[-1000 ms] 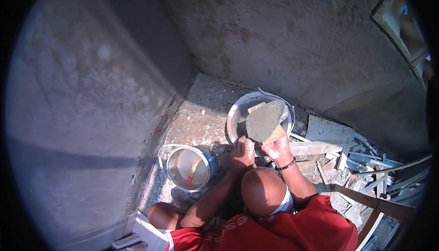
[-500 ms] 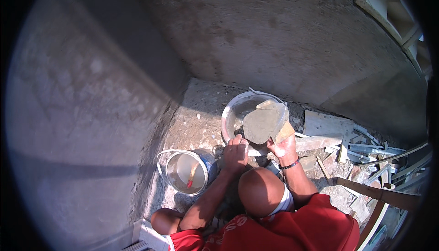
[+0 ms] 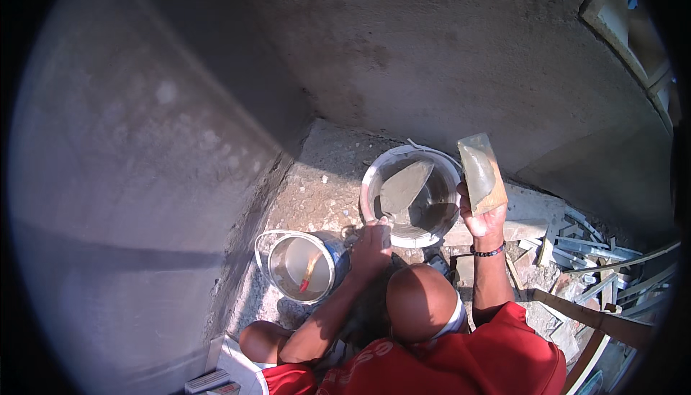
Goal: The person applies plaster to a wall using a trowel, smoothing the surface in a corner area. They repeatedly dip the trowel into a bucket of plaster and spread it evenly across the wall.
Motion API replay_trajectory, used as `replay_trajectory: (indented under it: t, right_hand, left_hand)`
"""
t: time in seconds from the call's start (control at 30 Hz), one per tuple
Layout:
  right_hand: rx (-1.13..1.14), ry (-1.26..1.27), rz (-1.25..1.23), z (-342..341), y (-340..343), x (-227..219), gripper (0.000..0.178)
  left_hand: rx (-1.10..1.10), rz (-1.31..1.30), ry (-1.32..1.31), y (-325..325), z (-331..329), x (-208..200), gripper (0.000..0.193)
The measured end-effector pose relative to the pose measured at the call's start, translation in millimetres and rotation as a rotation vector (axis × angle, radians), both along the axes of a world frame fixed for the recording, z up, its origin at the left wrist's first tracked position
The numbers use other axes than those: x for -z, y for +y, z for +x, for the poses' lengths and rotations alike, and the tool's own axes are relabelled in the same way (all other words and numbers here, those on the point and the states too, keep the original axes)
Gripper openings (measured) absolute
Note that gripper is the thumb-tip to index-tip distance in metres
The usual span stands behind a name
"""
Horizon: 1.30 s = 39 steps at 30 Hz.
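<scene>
The shirt [image 3: 497, 359] glows red with white lettering, and the bracelet [image 3: 489, 251] is dark and beaded. I see a tan board [image 3: 482, 172] smeared grey, a grey-coated trowel [image 3: 405, 186], a whitish big bucket [image 3: 414, 241], a blue-sided small bucket [image 3: 338, 250], a yellowish brush [image 3: 311, 264] with red, and mottled grey walls [image 3: 165, 143].

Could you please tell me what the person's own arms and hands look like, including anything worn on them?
Both the left hand and the right hand are ungloved. A dark beaded bracelet circles the right wrist; none shows on the left. The forearms are uncovered, below a red top with pale lettering on it.
</scene>
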State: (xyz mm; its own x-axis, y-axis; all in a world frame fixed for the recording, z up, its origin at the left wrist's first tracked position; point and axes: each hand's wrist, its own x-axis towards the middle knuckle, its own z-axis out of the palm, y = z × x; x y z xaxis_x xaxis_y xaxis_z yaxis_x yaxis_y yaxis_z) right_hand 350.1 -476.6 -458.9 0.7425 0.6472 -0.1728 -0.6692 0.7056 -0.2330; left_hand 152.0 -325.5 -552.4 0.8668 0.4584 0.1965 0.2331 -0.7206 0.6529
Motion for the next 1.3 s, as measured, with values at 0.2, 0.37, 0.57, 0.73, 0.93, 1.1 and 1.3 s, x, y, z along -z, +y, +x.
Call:
replay_trajectory:
  t: [0.2, 0.37, 0.57, 0.73, 0.93, 1.1, 1.3]
  right_hand:
    - [-0.063, -0.033, -0.031, 7.5, 22.3, 0.9, 0.037]
    - [-0.316, -0.159, 0.042, 13.0, 93.0, 4.1, 0.031]
    - [-0.541, -0.202, 0.094, 35.7, 209.6, -8.5, 0.030]
    - [-0.478, -0.159, -0.007, 42.3, 302.7, 58.3, 0.035]
    - [-0.218, 0.283, -0.366, -8.0, 347.6, 157.5, 0.033]
    - [-0.143, 0.299, -0.455, -32.1, 373.0, 238.2, 0.038]
    - [-0.059, 0.351, -0.509, -40.8, 402.6, 268.8, 0.040]
  left_hand:
    - [0.242, -0.103, 0.531, 5.0, 52.5, -42.3, 0.037]
    - [0.189, 0.297, 0.158, 28.0, 56.9, -45.9, 0.025]
    - [-0.140, 0.493, -0.200, 135.7, -11.5, -223.9, 0.041]
    - [-0.666, 1.246, -0.394, 232.8, -107.4, -365.9, 0.040]
    - [-0.862, 1.792, -0.199, 313.8, -177.3, -399.4, 0.043]
    - [-0.873, 1.877, -0.180, 334.9, -184.5, -390.9, 0.043]
    - [-0.741, 1.992, -0.105, 342.0, -202.2, -401.1, 0.042]
